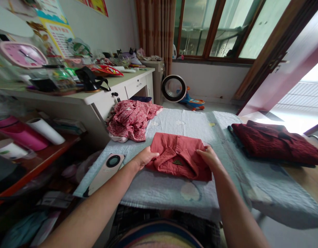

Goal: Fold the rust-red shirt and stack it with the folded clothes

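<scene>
I see both hands, left and right, gripping the folded shirt at nine and three o'clock; soft, light, best held by its edges.

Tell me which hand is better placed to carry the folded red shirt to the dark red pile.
Probably the right hand: it grips the folded red shirt on the side nearer the dark red pile. The left hand holds the far edge.
</scene>
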`<state>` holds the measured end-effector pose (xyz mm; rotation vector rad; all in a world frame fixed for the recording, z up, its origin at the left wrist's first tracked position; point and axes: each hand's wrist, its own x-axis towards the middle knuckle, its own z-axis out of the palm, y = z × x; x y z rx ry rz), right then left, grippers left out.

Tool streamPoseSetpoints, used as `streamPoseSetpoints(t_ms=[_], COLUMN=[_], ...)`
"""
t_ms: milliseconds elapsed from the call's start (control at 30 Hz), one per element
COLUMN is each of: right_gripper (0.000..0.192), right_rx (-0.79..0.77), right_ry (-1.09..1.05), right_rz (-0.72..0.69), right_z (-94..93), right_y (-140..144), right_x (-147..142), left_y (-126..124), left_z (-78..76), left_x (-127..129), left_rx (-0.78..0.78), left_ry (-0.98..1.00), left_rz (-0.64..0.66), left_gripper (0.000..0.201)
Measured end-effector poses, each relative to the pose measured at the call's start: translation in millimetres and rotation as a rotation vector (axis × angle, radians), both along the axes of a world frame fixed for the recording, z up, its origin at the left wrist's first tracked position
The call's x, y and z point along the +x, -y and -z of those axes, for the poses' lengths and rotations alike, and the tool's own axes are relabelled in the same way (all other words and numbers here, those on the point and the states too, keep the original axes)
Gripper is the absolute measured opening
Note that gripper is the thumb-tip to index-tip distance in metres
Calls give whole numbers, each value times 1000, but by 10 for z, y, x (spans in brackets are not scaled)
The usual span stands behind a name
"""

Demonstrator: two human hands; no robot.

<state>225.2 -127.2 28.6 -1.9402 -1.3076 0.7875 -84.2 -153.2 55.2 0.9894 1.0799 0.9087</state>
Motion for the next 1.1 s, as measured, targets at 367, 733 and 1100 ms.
streamPoseSetpoints(t_ms=[367,733,1100], right_gripper=[51,46,41], right_rx=[92,108,83], right_ry=[-460,395,569], right_rz=[38,-62,-506], right_z=[-271,-94,-488], right_y=[285,138,-568], right_x=[-23,181,-248], left_y=[-407,-352,308], left_z=[-140,-4,-126], left_x=[-130,-266,111], left_rx=[249,-122,-476], left_ry=[-63,182,410], left_rz=[-69,-380,-340], left_gripper=[57,29,22])
